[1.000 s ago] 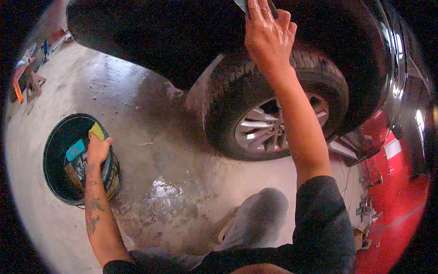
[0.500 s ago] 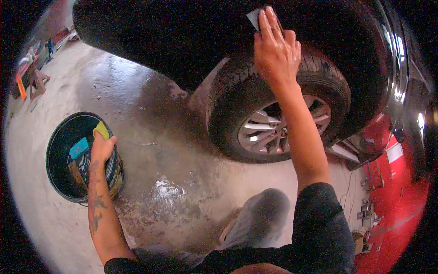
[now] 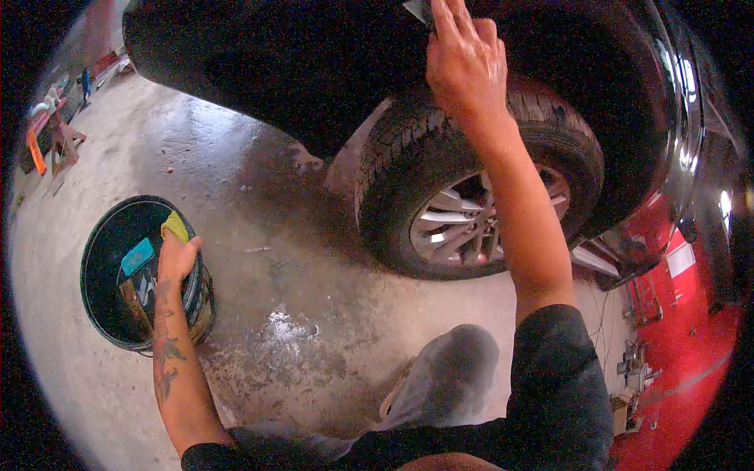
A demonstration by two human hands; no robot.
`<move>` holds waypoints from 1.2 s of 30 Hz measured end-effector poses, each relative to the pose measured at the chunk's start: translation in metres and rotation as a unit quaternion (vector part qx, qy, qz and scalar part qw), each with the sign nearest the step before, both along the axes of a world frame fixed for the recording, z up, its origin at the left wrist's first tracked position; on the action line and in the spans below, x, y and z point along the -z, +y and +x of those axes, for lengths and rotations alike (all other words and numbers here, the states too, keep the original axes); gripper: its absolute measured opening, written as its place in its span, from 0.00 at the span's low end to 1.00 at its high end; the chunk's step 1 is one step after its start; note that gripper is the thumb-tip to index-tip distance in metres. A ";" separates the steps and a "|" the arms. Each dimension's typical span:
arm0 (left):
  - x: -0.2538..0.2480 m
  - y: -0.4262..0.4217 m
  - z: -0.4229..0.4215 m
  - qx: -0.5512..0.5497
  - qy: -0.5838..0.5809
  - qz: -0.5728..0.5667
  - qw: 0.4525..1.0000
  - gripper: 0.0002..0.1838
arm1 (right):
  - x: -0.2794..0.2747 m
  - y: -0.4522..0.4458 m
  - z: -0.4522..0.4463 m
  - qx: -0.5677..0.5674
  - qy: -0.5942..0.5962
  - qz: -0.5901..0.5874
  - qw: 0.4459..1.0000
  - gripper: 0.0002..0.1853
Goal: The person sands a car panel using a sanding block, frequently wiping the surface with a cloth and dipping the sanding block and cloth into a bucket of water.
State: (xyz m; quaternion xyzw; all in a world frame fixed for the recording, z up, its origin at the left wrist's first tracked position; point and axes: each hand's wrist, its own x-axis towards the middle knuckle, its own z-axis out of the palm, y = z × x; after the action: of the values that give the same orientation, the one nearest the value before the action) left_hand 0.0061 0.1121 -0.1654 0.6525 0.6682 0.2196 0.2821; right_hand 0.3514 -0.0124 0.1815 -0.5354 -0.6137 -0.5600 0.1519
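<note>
My right hand (image 3: 467, 74) lies flat against the black car panel (image 3: 290, 63) above the wheel, fingers pressed together over a grey sheet that looks like sandpaper (image 3: 416, 10). Only a corner of that sheet shows at the top of the view. My left hand (image 3: 179, 255) is at the right rim of a dark bucket (image 3: 104, 279), closed on a yellow-green cloth (image 3: 174, 225). Inside the bucket, left of that hand, is a light blue block (image 3: 137, 257); the bucket's bottom is too dark to make out.
Below the panel stands the car's tyre (image 3: 393, 204) with a silver rim (image 3: 448, 228). The concrete floor (image 3: 267, 259) has wet patches. My bent knee (image 3: 455, 369) is close to the wheel. A sawhorse-like stand (image 3: 59, 137) is far left, a red wall (image 3: 691, 369) on the right.
My right hand has slid up and slightly left over the panel with the grey sheet, now partly out of view. My left hand, the cloth and the bucket are almost unchanged.
</note>
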 end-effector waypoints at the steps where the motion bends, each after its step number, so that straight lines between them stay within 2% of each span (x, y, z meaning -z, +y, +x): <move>1: 0.001 0.001 0.000 0.004 0.002 0.000 1.000 0.51 | -0.002 0.000 -0.001 -0.019 0.023 -0.011 0.999 0.27; 6: 0.001 0.000 -0.004 0.000 -0.012 -0.002 1.000 0.52 | 0.002 -0.009 0.003 -0.008 0.045 -0.037 0.998 0.31; 11: 0.003 0.003 -0.002 0.001 0.002 -0.008 1.000 0.53 | -0.008 0.005 0.007 -0.069 0.019 -0.015 0.997 0.34; 15: -0.002 0.001 -0.002 -0.008 -0.003 -0.013 1.000 0.53 | -0.002 -0.007 0.014 -0.084 0.031 -0.024 0.996 0.34; 17: -0.001 0.000 -0.005 -0.008 -0.007 -0.011 1.000 0.52 | 0.000 -0.007 0.011 -0.069 0.083 -0.024 0.994 0.32; 18: -0.001 0.000 -0.003 0.000 -0.010 -0.007 1.000 0.52 | -0.003 0.000 0.012 -0.119 0.070 -0.025 0.990 0.30; 21: -0.002 -0.001 -0.002 0.016 -0.020 0.012 1.000 0.51 | -0.012 0.006 0.008 -0.137 0.086 -0.037 0.986 0.30; 23: 0.003 0.002 -0.004 0.014 -0.013 0.011 1.000 0.51 | -0.008 -0.004 0.014 -0.127 0.058 -0.032 0.990 0.30; 25: 0.009 0.004 -0.004 0.006 -0.013 0.008 1.000 0.51 | -0.001 -0.020 0.013 -0.079 0.109 -0.052 0.990 0.29; 29: 0.014 0.008 -0.005 0.000 -0.006 0.007 1.000 0.53 | -0.006 -0.006 0.017 -0.092 0.007 -0.016 0.996 0.30; 31: 0.010 0.006 -0.003 0.001 0.008 0.009 1.000 0.53 | -0.007 -0.005 0.008 -0.096 0.055 -0.044 0.993 0.31; 34: 0.004 0.005 -0.002 0.013 -0.012 -0.009 1.000 0.53 | 0.001 -0.003 0.018 -0.037 0.032 -0.019 0.999 0.31; 36: 0.009 0.007 -0.004 0.003 -0.023 -0.003 1.000 0.53 | 0.031 0.002 0.048 0.078 -0.061 0.023 0.995 0.35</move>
State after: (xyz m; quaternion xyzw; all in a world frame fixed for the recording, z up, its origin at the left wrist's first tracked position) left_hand 0.0024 0.1186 -0.1740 0.6482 0.6604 0.2321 0.2998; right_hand 0.3995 -0.0099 0.1502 -0.5424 -0.5655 -0.6159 0.0822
